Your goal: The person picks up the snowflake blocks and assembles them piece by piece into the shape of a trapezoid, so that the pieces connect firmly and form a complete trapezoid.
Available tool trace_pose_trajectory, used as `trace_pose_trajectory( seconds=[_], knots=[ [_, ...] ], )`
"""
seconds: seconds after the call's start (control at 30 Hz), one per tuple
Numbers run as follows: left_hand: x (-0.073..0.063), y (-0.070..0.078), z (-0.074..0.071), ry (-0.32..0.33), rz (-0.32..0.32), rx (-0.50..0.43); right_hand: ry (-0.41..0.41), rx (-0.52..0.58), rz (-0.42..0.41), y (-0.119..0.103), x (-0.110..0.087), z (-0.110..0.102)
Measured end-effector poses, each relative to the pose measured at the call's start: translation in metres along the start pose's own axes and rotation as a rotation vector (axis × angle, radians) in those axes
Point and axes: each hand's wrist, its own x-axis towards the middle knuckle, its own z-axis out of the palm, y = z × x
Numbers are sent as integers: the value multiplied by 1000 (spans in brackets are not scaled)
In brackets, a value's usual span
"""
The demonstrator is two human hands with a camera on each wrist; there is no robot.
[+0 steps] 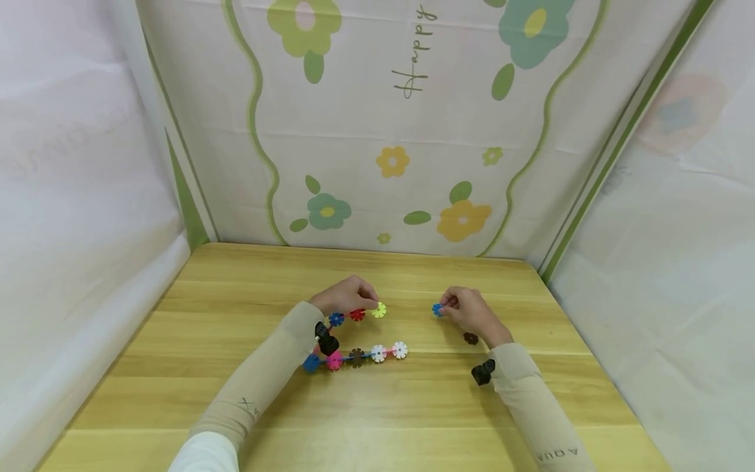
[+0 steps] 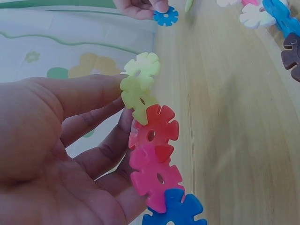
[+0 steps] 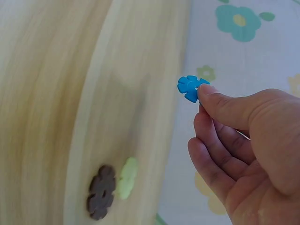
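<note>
My left hand (image 1: 349,295) pinches the yellow end of a chain of slotted, flower-shaped plastic discs. In the left wrist view a pale yellow disc (image 2: 149,65) tops that end, followed by a second yellow disc, a red disc (image 2: 154,131), a pink disc (image 2: 157,180) and a blue disc (image 2: 176,211). The chain bends round under my left wrist, which hides part of it, and comes back to a white disc (image 1: 400,350). Between thumb and fingers, my right hand (image 1: 470,311) pinches a single blue disc (image 3: 188,87), apart from the chain.
On the wooden table (image 1: 389,406), a loose brown disc (image 3: 101,193) lies below my right hand, with a light green disc (image 3: 128,178) beside it. A floral cloth (image 1: 354,118) rises behind the far edge, and white cloth walls stand at both sides.
</note>
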Motion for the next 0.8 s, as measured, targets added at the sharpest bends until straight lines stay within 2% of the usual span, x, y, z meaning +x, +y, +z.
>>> trace_pose_trajectory(
  seconds=[0.3,0.53,0.8],
  knots=[
    [-3,3,-1,0,-8,-9,31,59,-60,-29,-8,5],
    [-3,4,-1,1,1,-12,92,60,-183,-53,-13,23],
    [-3,7,0,4,3,5,117,28,-324,-76,-13,45]
  ],
)
